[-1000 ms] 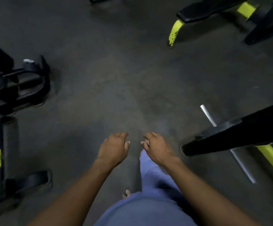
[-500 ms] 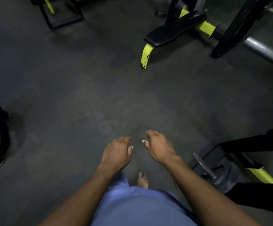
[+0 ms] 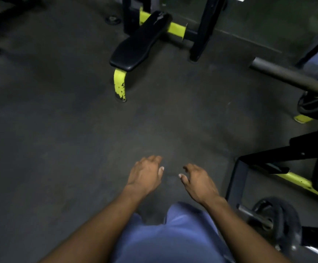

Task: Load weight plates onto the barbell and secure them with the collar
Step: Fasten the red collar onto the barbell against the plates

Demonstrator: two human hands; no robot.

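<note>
My left hand (image 3: 145, 174) and my right hand (image 3: 197, 180) hang side by side over the dark gym floor, palms down, fingers loosely apart, holding nothing. A grey barbell sleeve (image 3: 289, 76) sticks out at the upper right, with a black weight plate (image 3: 317, 103) at its inner end. Another black plate (image 3: 276, 221) sits on a short steel peg at the lower right, beside my right forearm. No collar is visible.
A black padded bench (image 3: 141, 40) on a yellow leg (image 3: 119, 86) stands ahead, with black rack uprights (image 3: 203, 29) behind it. A black and yellow machine frame (image 3: 287, 168) lies at the right. My blue trousers (image 3: 173, 238) fill the bottom.
The view has swung up and to the right: the bench has come closer and the barbell sleeve with its plate has entered at the right. Both hands have stayed empty and drifted slightly apart.
</note>
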